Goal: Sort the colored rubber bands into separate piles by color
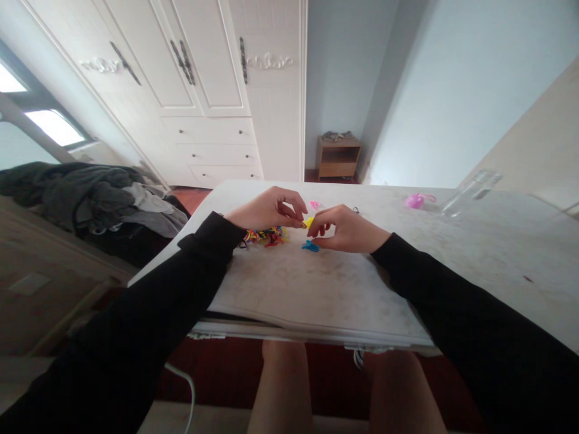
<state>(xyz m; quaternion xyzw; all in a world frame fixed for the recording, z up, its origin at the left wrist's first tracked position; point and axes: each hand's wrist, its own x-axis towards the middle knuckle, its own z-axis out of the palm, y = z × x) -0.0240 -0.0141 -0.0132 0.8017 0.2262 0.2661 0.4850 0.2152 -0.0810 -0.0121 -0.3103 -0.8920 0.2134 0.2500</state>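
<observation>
My left hand (277, 208) is held over the table with thumb and forefinger pinched together. Whatever lies between those fingertips is too small to make out; a small yellow clump (309, 222) shows right beside them. Facing it from the right, my right hand (342, 229) has curled fingers, with a slight gap between forefinger and thumb. Its thumb is close to a little blue heap (310, 246), which looks like small elastic bands. Under my left wrist lies a mixed pile of multicoloured bands (266, 235). Beyond the hands sits a small pink cluster (314, 205).
A tiny black clump (356, 210) lies behind my right hand. Farther right on the white table (325, 295) are a pink rounded object with a loop (415, 201) and a clear glass bottle (470, 193). Dark clothes (90, 193) are heaped at the left.
</observation>
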